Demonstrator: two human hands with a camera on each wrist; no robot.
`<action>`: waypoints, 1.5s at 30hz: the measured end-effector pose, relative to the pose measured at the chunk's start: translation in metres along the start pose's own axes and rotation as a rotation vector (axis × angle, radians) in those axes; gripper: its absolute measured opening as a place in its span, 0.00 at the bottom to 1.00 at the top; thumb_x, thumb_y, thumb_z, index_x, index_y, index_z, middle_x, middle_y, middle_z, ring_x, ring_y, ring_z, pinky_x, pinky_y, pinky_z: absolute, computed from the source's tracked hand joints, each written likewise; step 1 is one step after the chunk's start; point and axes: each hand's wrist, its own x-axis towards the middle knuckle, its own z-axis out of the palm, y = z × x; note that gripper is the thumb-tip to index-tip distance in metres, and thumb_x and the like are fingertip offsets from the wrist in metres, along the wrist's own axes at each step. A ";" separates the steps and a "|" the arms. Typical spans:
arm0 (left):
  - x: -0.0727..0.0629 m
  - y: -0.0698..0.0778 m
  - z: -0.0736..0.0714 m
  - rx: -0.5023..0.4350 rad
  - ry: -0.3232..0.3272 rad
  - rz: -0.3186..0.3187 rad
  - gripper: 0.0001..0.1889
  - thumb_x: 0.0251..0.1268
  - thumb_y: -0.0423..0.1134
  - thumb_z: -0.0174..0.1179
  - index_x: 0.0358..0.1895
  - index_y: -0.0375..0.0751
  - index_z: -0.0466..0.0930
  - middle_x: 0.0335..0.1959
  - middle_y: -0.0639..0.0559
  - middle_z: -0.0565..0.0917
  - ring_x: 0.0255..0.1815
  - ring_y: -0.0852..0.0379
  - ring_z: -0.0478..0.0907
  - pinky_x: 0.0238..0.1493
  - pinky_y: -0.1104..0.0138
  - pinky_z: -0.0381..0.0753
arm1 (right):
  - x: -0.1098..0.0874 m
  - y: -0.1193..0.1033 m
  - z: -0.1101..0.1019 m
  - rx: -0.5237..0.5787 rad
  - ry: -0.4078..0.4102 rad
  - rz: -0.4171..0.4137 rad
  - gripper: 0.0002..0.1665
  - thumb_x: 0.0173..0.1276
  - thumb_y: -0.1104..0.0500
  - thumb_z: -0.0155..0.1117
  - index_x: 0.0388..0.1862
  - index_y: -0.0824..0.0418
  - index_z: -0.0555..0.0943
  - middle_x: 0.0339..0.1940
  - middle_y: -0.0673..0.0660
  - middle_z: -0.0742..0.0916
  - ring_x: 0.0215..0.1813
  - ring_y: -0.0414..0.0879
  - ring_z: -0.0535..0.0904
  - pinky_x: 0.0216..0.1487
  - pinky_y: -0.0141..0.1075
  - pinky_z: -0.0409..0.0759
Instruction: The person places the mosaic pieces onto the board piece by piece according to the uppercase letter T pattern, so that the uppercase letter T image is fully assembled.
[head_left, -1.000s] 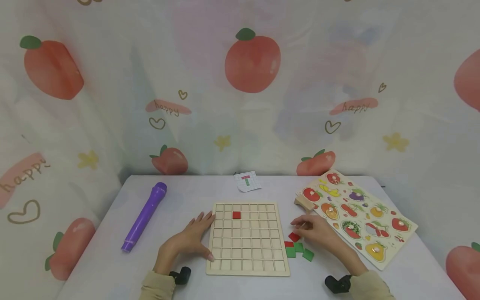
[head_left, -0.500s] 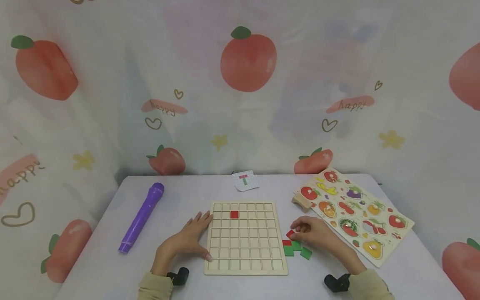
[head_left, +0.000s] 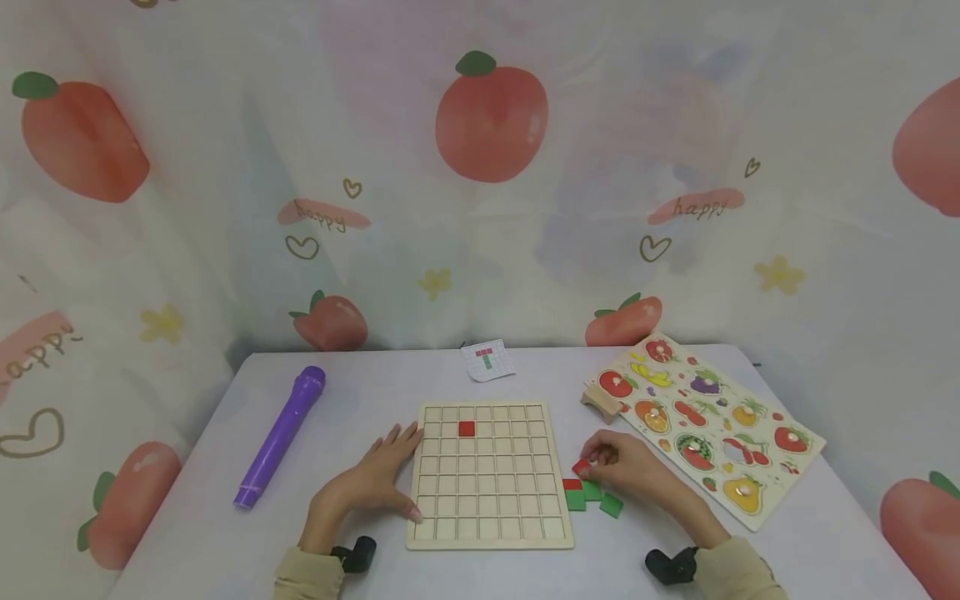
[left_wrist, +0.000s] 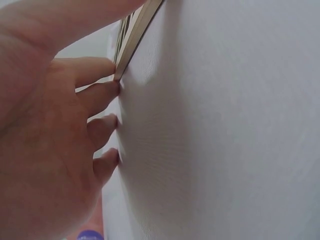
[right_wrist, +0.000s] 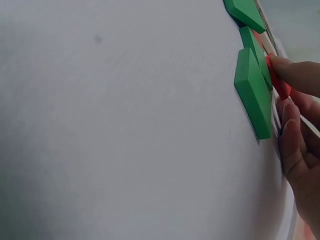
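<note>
A wooden grid board (head_left: 491, 483) lies in the middle of the table with one red tile (head_left: 467, 428) set in a cell near its top. My left hand (head_left: 371, 483) rests along the board's left edge, fingers spread and thumb at the lower left. In the left wrist view the fingertips touch the table beside the board's side. To the right of the board, my right hand (head_left: 630, 467) pinches a red square tile (right_wrist: 280, 82) between thumb and fingers. Close below it lie several green tiles (head_left: 576, 501) and another red tile (head_left: 572, 484), against the board's right edge.
A small card (head_left: 487, 360) with a red and green T pattern lies behind the board. On the left is a purple tube-shaped microphone (head_left: 281, 437). A fruit puzzle board (head_left: 708, 429) slants at the right, with a small wooden arch block (head_left: 602, 402) by its corner.
My right fingers have closed on the red tile and drawn it slightly toward the green tiles. The left hand stays on the board's edge. The head view has shifted a little.
</note>
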 end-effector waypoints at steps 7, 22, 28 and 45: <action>-0.001 -0.002 0.001 -0.013 -0.003 0.000 0.67 0.36 0.48 0.86 0.82 0.35 0.53 0.85 0.40 0.51 0.86 0.36 0.39 0.85 0.41 0.38 | 0.003 -0.002 0.001 0.023 -0.004 -0.030 0.08 0.66 0.60 0.73 0.41 0.59 0.83 0.32 0.50 0.84 0.37 0.45 0.78 0.36 0.28 0.79; 0.005 -0.019 0.008 0.002 0.013 0.040 0.68 0.35 0.53 0.85 0.82 0.38 0.52 0.85 0.42 0.50 0.86 0.37 0.38 0.85 0.42 0.37 | 0.013 -0.015 0.011 0.158 0.015 -0.088 0.12 0.72 0.61 0.67 0.52 0.63 0.84 0.44 0.56 0.89 0.40 0.44 0.84 0.41 0.25 0.84; 0.003 -0.009 0.004 -0.006 -0.017 0.035 0.67 0.37 0.51 0.85 0.82 0.35 0.52 0.85 0.39 0.49 0.86 0.36 0.38 0.85 0.41 0.37 | 0.020 -0.023 0.016 0.204 -0.015 -0.097 0.13 0.74 0.62 0.66 0.54 0.65 0.84 0.44 0.57 0.89 0.38 0.44 0.86 0.41 0.27 0.86; 0.001 -0.005 0.002 0.005 -0.007 0.002 0.66 0.38 0.48 0.85 0.83 0.38 0.52 0.85 0.41 0.50 0.86 0.37 0.39 0.85 0.42 0.39 | 0.047 -0.053 0.034 0.131 0.004 -0.165 0.15 0.70 0.65 0.68 0.55 0.63 0.85 0.46 0.56 0.89 0.45 0.46 0.86 0.55 0.40 0.89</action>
